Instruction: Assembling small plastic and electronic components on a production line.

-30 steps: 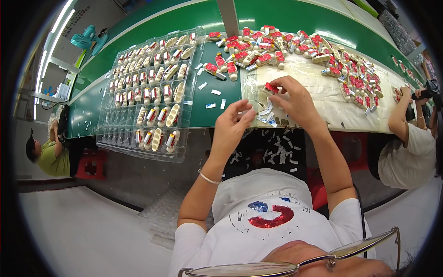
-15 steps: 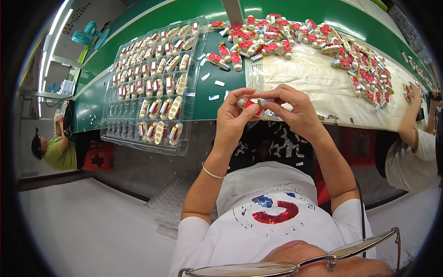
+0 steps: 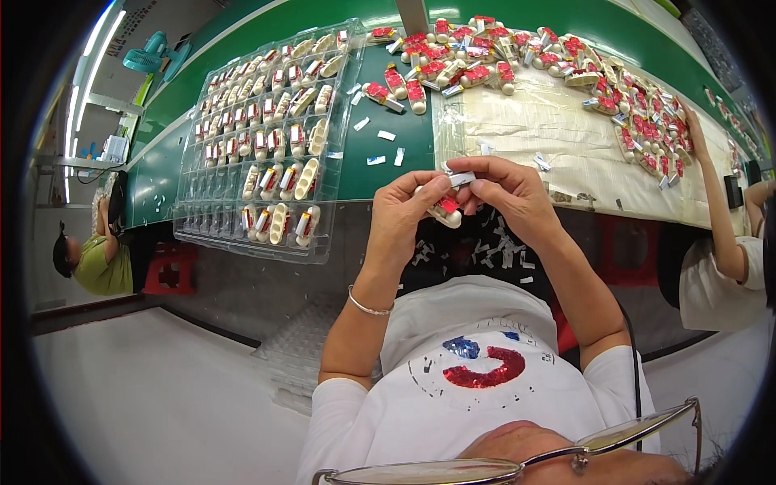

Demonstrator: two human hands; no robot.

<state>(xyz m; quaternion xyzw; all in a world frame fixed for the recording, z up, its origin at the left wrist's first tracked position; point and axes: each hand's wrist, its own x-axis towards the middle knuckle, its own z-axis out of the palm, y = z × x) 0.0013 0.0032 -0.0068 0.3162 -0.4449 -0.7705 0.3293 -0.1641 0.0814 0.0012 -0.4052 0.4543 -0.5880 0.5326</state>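
Note:
In front of my waist, my left hand [image 3: 404, 208] is closed round a cream, lobed moulded piece with a red label [image 3: 447, 213]. A small white-and-grey strip [image 3: 461, 179] sits across its upper end, between the fingertips of both hands. My right hand [image 3: 514, 194] pinches the strip's right end with thumb and forefinger. Whether the strip is still stuck to the label is hidden by the fingers. Left of my hands, a clear plastic tray [image 3: 323, 240] holds rows of similar pieces, some with red labels and some showing hollow undersides.
A heap of red-labelled pieces [image 3: 477, 74] spreads over the far and right part of the green table [image 3: 356, 174]. Loose white strips [image 3: 386, 136] lie beside the tray and on my dark lap [image 3: 508, 250]. Another person's arm [image 3: 715, 182] reaches to the heap at right; someone in green [image 3: 109, 263] sits at left.
Both hands have come slightly toward me, and the piece has turned, its cream end now pointing down toward my lap. The co-worker's arm at right has reached farther to the heap.

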